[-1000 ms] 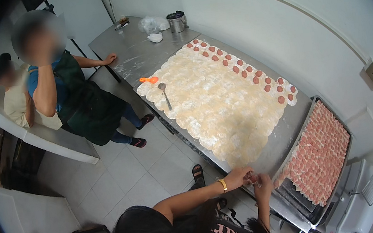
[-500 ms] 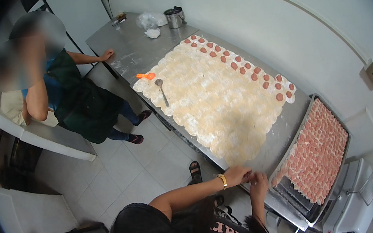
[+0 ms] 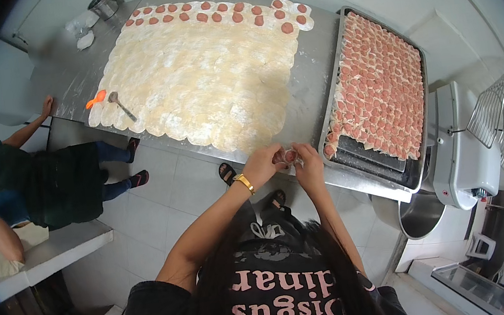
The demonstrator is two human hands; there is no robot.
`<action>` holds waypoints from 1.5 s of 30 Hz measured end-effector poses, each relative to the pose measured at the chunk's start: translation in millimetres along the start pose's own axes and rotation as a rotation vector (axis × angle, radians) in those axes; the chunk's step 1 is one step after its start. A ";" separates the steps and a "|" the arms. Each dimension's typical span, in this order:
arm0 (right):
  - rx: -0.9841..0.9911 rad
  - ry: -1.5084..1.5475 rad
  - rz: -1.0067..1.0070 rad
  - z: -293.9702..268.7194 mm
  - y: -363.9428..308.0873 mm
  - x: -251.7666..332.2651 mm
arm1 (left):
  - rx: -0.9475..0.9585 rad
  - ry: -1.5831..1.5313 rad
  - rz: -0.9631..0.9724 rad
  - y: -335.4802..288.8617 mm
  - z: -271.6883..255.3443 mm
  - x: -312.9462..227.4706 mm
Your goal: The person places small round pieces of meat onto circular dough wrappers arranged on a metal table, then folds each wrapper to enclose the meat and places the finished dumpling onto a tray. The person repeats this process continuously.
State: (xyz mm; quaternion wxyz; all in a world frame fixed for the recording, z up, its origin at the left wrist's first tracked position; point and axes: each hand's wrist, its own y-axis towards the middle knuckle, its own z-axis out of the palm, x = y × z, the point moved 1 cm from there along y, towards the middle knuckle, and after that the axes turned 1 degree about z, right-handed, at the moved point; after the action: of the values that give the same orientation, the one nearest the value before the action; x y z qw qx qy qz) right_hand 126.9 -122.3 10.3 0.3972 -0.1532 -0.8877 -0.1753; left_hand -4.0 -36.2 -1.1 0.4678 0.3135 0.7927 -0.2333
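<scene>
A small dumpling (image 3: 290,154), pale dough around a pink filling, sits between the two hands just off the near edge of the worktop (image 3: 312,87). The left hand (image 3: 263,163) has its grip closed on the dumpling from the left, fingers curled around it; a gold bracelet (image 3: 244,183) circles that wrist. The right hand (image 3: 308,162) pinches the same dumpling from the right, its grip narrow, fingertips meeting those of the left hand over the dough.

Just to the right of the dumpling lies a dark metal tray (image 3: 385,166), almost filled with rows of folded dumplings (image 3: 381,78); only the end of the tray nearest the dumpling is bare. Beyond the dumpling, a wide sheet of round dough wrappers (image 3: 205,81) covers the middle of the worktop, overlapping one another. The row of wrappers farthest from the dumpling carries pink dabs of filling (image 3: 216,16). At the left edge of the wrappers lie a spoon (image 3: 121,105) and, touching it, a small orange scraper (image 3: 96,99).

Well left of the dumpling, another person (image 3: 47,182) in a dark apron stands on the tiled floor (image 3: 162,194), one hand on the far end of the worktop. Right of the tray stands a white mixer (image 3: 464,144) with a steel bowl (image 3: 419,215) beneath it.
</scene>
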 end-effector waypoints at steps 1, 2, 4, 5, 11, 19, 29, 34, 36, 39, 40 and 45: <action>0.003 0.020 0.054 -0.9 -2.4 0.8 | -0.018 0.007 0.010 -1.0 -1.3 0.2; 0.007 0.040 0.107 -1.0 -3.9 1.2 | -0.035 0.010 0.013 -1.0 -2.0 0.7; 0.045 0.086 0.166 2.6 -3.2 1.6 | -0.008 -0.026 0.030 0.9 -1.4 1.9; 0.069 0.119 0.219 4.4 -2.6 1.2 | 0.012 -0.055 0.017 2.1 -1.1 2.5; 0.056 0.005 0.108 1.8 -2.6 -0.5 | -0.031 0.098 0.027 2.0 -0.8 -0.9; 0.011 0.104 0.086 10.0 -6.9 -2.4 | 0.017 0.020 0.058 1.6 -1.4 1.2; -0.007 0.134 0.151 13.4 -9.1 1.0 | 0.071 0.094 -0.022 3.4 -7.7 -0.3; 0.010 0.070 0.056 14.7 -5.7 7.3 | 0.065 0.203 0.025 3.8 -10.9 -10.1; -0.019 0.105 0.081 7.6 -6.3 13.7 | 0.048 0.174 0.095 -0.1 -15.8 -21.1; -0.080 0.307 0.142 -19.8 -9.1 14.3 | 0.066 -0.054 -0.007 -3.0 -22.4 -41.4; -0.112 0.441 0.137 -31.3 -12.9 11.8 | 0.067 -0.057 0.012 -2.7 -25.5 -48.0; -0.675 0.055 0.178 -148.0 -27.8 -73.8 | 0.023 -0.060 0.038 -2.7 -39.8 -64.3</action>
State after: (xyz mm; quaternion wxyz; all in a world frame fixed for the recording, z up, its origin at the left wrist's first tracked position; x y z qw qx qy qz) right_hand 258.9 -220.9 41.2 0.3618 -0.3480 -0.7518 -0.4275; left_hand -6.0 -29.7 74.3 0.4918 0.3267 0.7697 -0.2429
